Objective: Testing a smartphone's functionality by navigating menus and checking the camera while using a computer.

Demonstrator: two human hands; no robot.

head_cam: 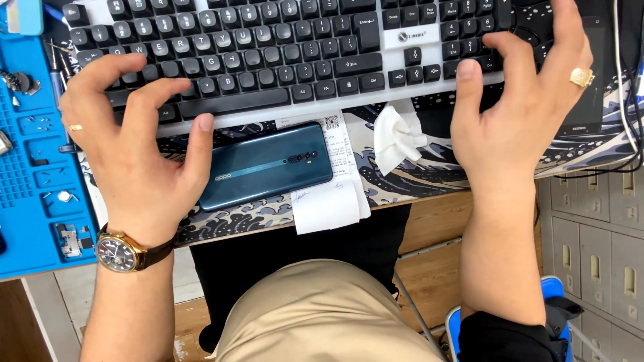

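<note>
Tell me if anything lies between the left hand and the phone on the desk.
Nothing visible does. The left hand hovers over the keyboard's front edge, its thumb tip right at the upper left corner of the teal phone, which lies back-up on a paper receipt.

The left hand (134,144) covers the keyboard's (288,60) lower-left keys and the phone's (268,164) near end. The right hand (516,110) hides keys beneath it. The receipt (329,201) is too small to read.
</note>
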